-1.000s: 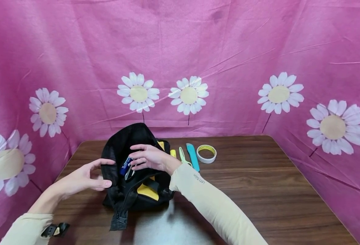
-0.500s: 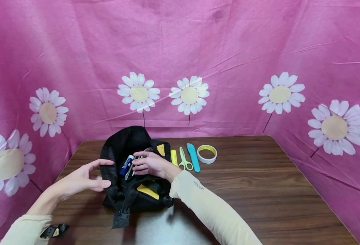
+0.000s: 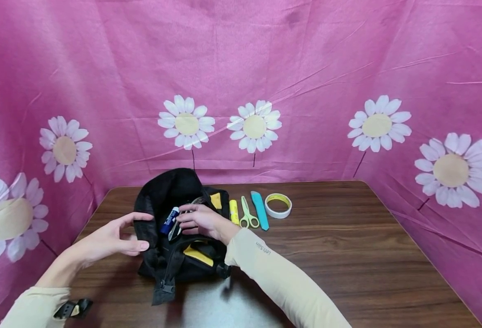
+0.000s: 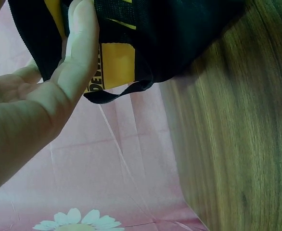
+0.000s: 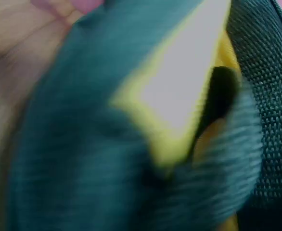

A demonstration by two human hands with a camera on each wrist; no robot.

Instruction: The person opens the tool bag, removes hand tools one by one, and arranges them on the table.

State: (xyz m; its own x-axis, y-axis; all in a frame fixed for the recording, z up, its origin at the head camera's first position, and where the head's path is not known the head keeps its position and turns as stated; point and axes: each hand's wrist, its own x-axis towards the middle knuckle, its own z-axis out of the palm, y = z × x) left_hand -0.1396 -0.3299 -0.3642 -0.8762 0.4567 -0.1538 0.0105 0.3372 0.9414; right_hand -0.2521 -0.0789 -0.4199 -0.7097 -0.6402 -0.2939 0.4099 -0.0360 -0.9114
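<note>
A black zip bag with yellow panels [image 3: 199, 256] stands with its mouth spread on the table. At its left rim my left hand [image 3: 109, 237] grips the fabric between thumb and fingers. In the left wrist view those fingers [image 4: 81, 45] cover part of the bag, near a yellow lettered panel [image 4: 119, 65]. My right hand [image 3: 204, 221] reaches inside, fingers extended and their tips beside a blue tube with a white cap [image 3: 169, 221]. Just under them lies a shiny silver item [image 3: 174, 233], mostly hidden. Blurred black fabric [image 5: 78, 159] fills the right wrist view.
Right of the bag, side by side, lie a yellow tube [image 3: 234, 212], pale green scissors [image 3: 246, 210], a turquoise box cutter [image 3: 260, 210] and a roll of tape [image 3: 277, 215]. Behind the wooden table [image 3: 347, 255] hangs a pink daisy-printed cloth [image 3: 314, 150].
My right hand has shifted slightly down inside the bag, and the blue tube's white cap now shows. The bag's back rim has sunk a little. My left hand keeps its place.
</note>
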